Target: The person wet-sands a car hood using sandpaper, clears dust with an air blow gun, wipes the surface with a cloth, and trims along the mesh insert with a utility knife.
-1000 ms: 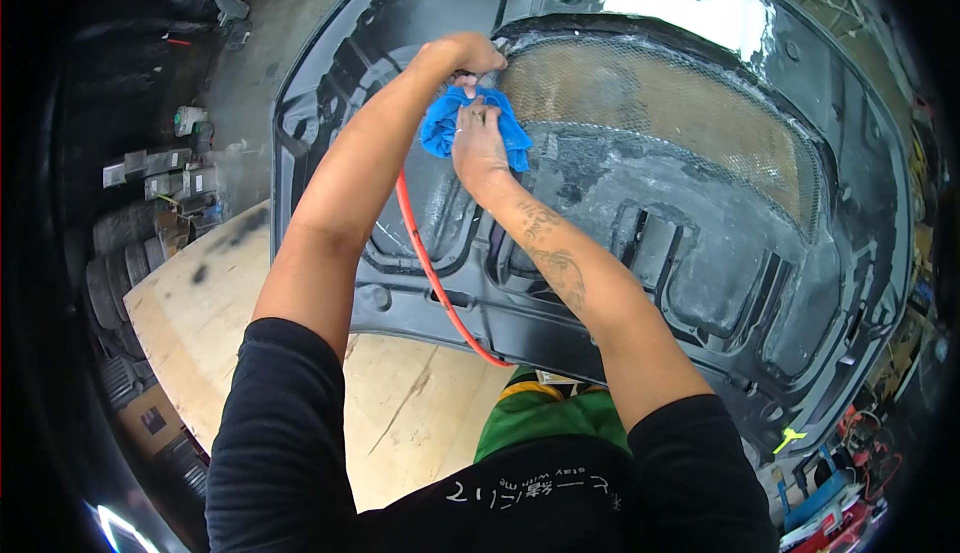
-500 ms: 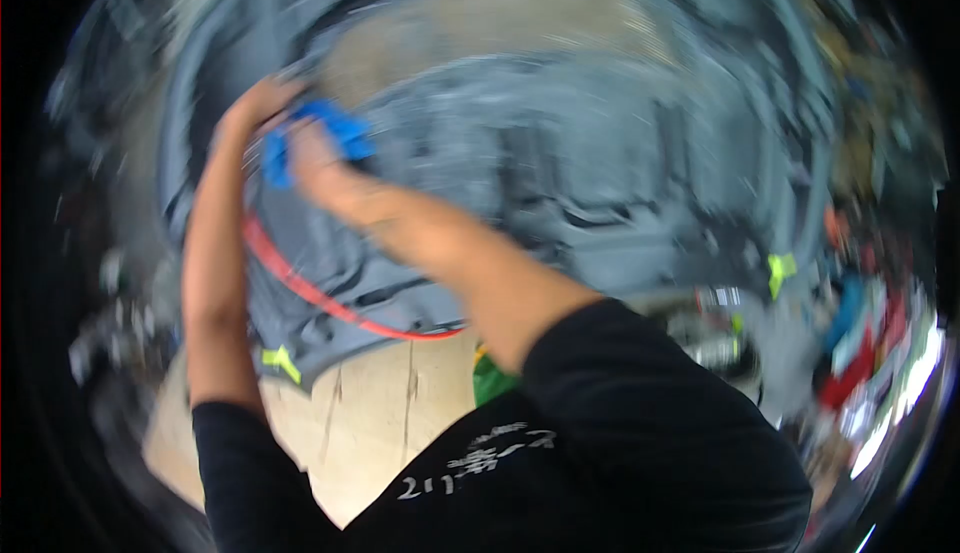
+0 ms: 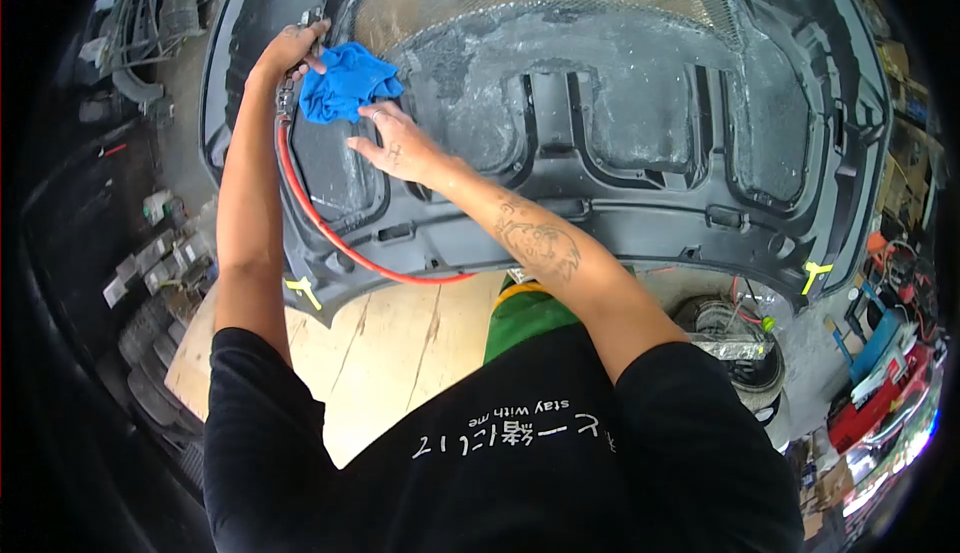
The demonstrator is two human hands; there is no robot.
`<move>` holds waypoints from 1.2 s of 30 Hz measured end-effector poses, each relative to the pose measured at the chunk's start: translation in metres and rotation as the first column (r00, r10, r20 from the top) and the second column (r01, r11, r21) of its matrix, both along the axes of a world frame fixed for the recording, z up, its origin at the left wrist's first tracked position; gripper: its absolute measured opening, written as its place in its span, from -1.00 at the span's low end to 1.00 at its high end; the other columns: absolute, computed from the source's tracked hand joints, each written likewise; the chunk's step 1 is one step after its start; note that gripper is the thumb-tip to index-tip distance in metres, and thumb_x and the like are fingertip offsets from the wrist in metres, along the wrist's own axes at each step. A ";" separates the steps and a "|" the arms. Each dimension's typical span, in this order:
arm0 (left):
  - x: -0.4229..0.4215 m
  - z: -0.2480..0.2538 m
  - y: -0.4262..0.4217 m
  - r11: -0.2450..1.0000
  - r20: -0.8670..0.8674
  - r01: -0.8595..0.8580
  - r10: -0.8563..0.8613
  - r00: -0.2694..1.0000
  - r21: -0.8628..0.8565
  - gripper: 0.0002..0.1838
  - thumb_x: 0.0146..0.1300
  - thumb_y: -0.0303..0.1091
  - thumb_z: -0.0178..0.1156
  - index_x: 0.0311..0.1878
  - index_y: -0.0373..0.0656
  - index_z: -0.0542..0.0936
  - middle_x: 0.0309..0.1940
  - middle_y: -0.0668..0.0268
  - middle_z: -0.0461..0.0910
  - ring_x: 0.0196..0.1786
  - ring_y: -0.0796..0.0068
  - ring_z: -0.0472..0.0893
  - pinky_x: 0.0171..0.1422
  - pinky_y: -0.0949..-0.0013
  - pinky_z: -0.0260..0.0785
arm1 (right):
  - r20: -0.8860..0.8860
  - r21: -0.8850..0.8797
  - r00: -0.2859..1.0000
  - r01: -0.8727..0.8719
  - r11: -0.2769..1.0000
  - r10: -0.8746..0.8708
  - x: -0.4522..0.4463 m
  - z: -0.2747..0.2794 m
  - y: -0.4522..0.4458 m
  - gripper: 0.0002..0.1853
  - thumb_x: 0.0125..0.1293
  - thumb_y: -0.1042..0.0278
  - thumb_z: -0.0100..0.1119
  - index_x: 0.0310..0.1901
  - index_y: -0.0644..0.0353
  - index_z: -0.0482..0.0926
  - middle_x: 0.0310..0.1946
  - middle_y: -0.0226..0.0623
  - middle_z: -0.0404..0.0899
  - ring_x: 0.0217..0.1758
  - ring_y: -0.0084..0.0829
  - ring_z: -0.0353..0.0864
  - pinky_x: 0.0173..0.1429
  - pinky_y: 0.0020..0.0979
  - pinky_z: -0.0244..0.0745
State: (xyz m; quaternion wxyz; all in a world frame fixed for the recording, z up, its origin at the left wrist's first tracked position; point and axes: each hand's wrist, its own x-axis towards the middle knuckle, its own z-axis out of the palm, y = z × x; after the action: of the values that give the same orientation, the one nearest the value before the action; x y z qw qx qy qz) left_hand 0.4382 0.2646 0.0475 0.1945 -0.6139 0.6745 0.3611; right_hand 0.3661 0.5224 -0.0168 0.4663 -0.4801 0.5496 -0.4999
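Observation:
My left hand (image 3: 290, 51) is closed around a metal air blow gun (image 3: 312, 19) over the left side of a dark grey car hood (image 3: 480, 208), which lies with its inner side up. A metal coupling (image 3: 284, 103) below the hand joins the tool to a red hose (image 3: 330, 238). Just right of that hand is a crumpled blue cloth (image 3: 350, 83). My right hand (image 3: 397, 145) is at the cloth's lower right edge, thumb and fingers apart; a fingertip is at the cloth, and I cannot tell whether it touches.
Yellow tape pieces (image 3: 304, 291) mark the hood's near corners. A wooden board (image 3: 400, 343) lies below its near edge. A wheel-like round item (image 3: 745, 353) stands at the lower right, beside red and blue equipment (image 3: 880, 373). Car parts (image 3: 150, 43) lie at the far left.
My right hand has come off the blue cloth, moving right, and its fingers have spread. My left hand stays at the hood's left side. The view has shifted and become sharper.

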 end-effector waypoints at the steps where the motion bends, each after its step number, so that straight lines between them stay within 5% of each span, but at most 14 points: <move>1: -0.006 0.019 0.022 0.997 -0.028 -0.070 0.071 0.997 0.018 -0.42 0.36 0.19 0.13 -0.41 -0.24 0.54 -0.54 -0.01 0.68 -0.79 0.53 0.36 -0.72 0.40 0.19 | 0.283 0.104 0.959 -0.042 0.994 0.011 0.006 0.009 0.010 -0.28 0.32 -0.05 0.34 0.28 0.42 0.45 0.37 0.16 0.36 0.36 0.07 0.46 0.49 -0.11 0.27; 6: 0.009 -0.025 0.051 0.955 -0.098 -0.293 0.296 0.950 0.052 -0.40 0.37 0.23 0.14 -0.28 -0.26 0.59 -0.50 -0.01 0.69 -0.65 0.42 0.56 -0.65 0.37 0.30 | 0.896 0.227 0.436 -0.282 0.932 -0.086 0.046 0.053 0.015 -0.36 0.48 -0.27 0.02 0.26 0.16 0.47 -0.01 -0.12 0.62 0.04 -0.28 0.65 0.09 -0.17 0.58; 7: 0.011 -0.035 0.047 0.989 0.079 -0.148 0.147 0.986 0.008 -0.40 0.40 0.20 0.13 -0.03 -0.29 0.62 -0.23 -0.04 0.73 -0.27 0.21 0.75 -0.38 0.21 0.55 | 0.894 0.267 0.425 -0.255 0.929 -0.140 0.049 0.052 0.015 -0.43 0.50 -0.24 0.00 0.19 0.12 0.50 -0.10 -0.19 0.62 -0.09 -0.34 0.63 -0.01 -0.22 0.58; 8: 0.038 -0.067 0.050 0.985 -0.136 -0.171 0.170 0.976 0.004 -0.35 0.42 0.18 0.10 0.25 -0.25 0.54 0.11 -0.01 0.65 0.13 0.08 0.67 0.01 0.10 0.62 | 0.894 0.298 0.410 -0.241 0.924 -0.182 0.055 0.049 0.013 -0.49 0.51 -0.22 -0.02 0.12 0.07 0.52 -0.19 -0.27 0.61 -0.21 -0.40 0.62 -0.11 -0.26 0.57; 9: 0.044 -0.080 0.053 0.986 -0.167 0.158 -0.166 0.972 -0.058 -0.36 0.48 0.11 0.04 0.35 -0.24 0.46 0.30 0.00 0.52 0.27 0.05 0.57 0.22 0.11 0.57 | 0.886 0.309 0.430 -0.267 0.913 -0.174 0.054 0.035 0.016 -0.55 0.53 -0.17 -0.03 0.05 0.08 0.52 -0.30 -0.37 0.58 -0.37 -0.46 0.55 -0.28 -0.33 0.51; 10: 0.030 -0.075 0.067 0.939 0.018 0.308 -0.309 0.951 -0.153 -0.37 0.50 0.07 0.02 0.36 -0.28 0.44 0.27 0.00 0.55 0.14 0.08 0.66 0.15 0.12 0.60 | 0.802 0.415 0.562 -0.282 0.865 -0.202 0.042 0.048 0.021 -0.60 0.54 -0.12 -0.04 0.04 0.04 0.53 -0.32 -0.40 0.56 -0.39 -0.48 0.53 -0.34 -0.39 0.45; 11: 0.008 -0.036 0.096 0.980 -0.056 -0.199 0.199 0.978 0.003 -0.31 0.50 0.12 -0.02 0.33 -0.38 0.44 0.23 0.00 0.58 -0.03 0.10 0.73 0.13 0.11 0.61 | 0.846 0.376 0.506 -0.341 0.862 -0.169 0.044 0.037 0.026 -0.60 0.54 -0.14 -0.05 0.01 0.04 0.53 -0.36 -0.43 0.53 -0.42 -0.51 0.50 -0.32 -0.41 0.44; 13: 0.007 -0.016 0.119 0.923 -0.126 -0.383 0.378 0.917 -0.018 -0.06 0.40 0.43 -0.10 0.24 -0.44 0.52 0.13 -0.12 0.61 -0.14 0.08 0.76 0.16 0.02 0.55 | 0.762 0.440 0.625 -0.304 0.845 -0.171 0.023 0.063 0.039 -0.56 0.55 -0.18 -0.05 -0.07 0.09 0.47 -0.55 -0.60 0.30 -0.64 -0.73 0.20 -0.58 -0.60 0.13; 16: 0.018 0.056 0.143 0.835 -0.217 -0.550 0.537 0.815 -0.002 -0.04 0.36 0.46 -0.05 0.18 -0.48 0.54 -0.06 -0.13 0.67 -0.49 0.25 0.74 -0.33 0.25 0.68 | 0.744 0.501 0.633 -0.316 0.806 -0.215 0.005 0.076 0.043 -0.59 0.58 -0.11 -0.06 -0.09 0.14 0.40 -0.59 -0.62 0.20 -0.70 -0.76 0.04 -0.67 -0.62 -0.07; 19: 0.096 0.019 0.146 0.752 -0.597 -0.608 0.374 0.710 -0.252 -0.26 0.38 0.26 0.11 0.03 -0.42 0.63 -0.28 -0.02 0.73 -0.51 0.27 0.74 -0.48 0.38 0.62 | 0.746 0.461 0.645 -0.319 0.828 -0.167 -0.017 0.083 0.053 -0.58 0.58 -0.12 -0.07 -0.09 0.14 0.41 -0.59 -0.62 0.20 -0.70 -0.76 0.04 -0.68 -0.63 -0.07; 23: 0.153 -0.060 0.154 0.500 -0.451 -0.350 -0.094 0.888 -0.792 -0.49 0.27 0.03 0.37 0.03 -0.25 0.63 -0.06 -0.04 0.64 0.12 0.01 0.62 0.24 0.08 0.46 | 0.740 0.469 0.651 -0.319 0.823 -0.170 -0.037 0.096 0.053 -0.61 0.62 -0.08 -0.12 -0.11 0.11 0.43 -0.59 -0.61 0.20 -0.70 -0.75 0.04 -0.68 -0.62 -0.11; 27: 0.085 -0.059 0.147 0.511 -0.541 -0.551 0.185 0.820 -0.660 -0.29 0.22 0.23 0.33 0.25 -0.13 0.55 0.21 -0.06 0.45 0.25 -0.09 0.47 0.37 0.02 0.35 | 0.665 0.513 0.728 -0.283 0.811 -0.167 -0.042 0.099 0.047 -0.55 0.60 -0.16 -0.13 -0.10 0.11 0.46 -0.60 -0.62 0.16 -0.71 -0.75 -0.02 -0.68 -0.61 -0.15; 30: 0.074 -0.099 0.124 0.503 -0.593 -0.651 0.297 0.748 -0.569 -0.58 0.18 -0.21 0.42 0.08 -0.09 0.60 0.10 -0.01 0.48 0.16 -0.12 0.52 0.24 0.05 0.43 | 0.581 0.548 0.798 -0.236 0.803 -0.162 -0.043 0.099 0.046 -0.55 0.59 -0.18 -0.12 -0.11 0.10 0.46 -0.61 -0.61 0.16 -0.70 -0.74 -0.04 -0.67 -0.60 -0.17; 36: 0.164 -0.015 0.111 0.612 -0.657 -0.469 -0.112 0.746 -0.637 -0.70 0.13 -0.34 0.40 -0.05 -0.14 0.66 -0.09 0.06 0.65 -0.04 0.01 0.65 0.08 0.14 0.51 | 0.591 0.569 0.772 -0.193 0.799 -0.234 -0.046 0.100 0.043 -0.55 0.58 -0.18 -0.11 -0.10 0.10 0.46 -0.61 -0.59 0.16 -0.70 -0.73 -0.02 -0.67 -0.58 -0.16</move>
State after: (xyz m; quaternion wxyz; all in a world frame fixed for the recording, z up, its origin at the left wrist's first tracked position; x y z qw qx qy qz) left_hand 0.6026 0.3751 0.0328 -0.3686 -0.5429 0.7148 0.2415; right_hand 0.3199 0.5651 0.0828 0.7451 -0.1031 0.4935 -0.4366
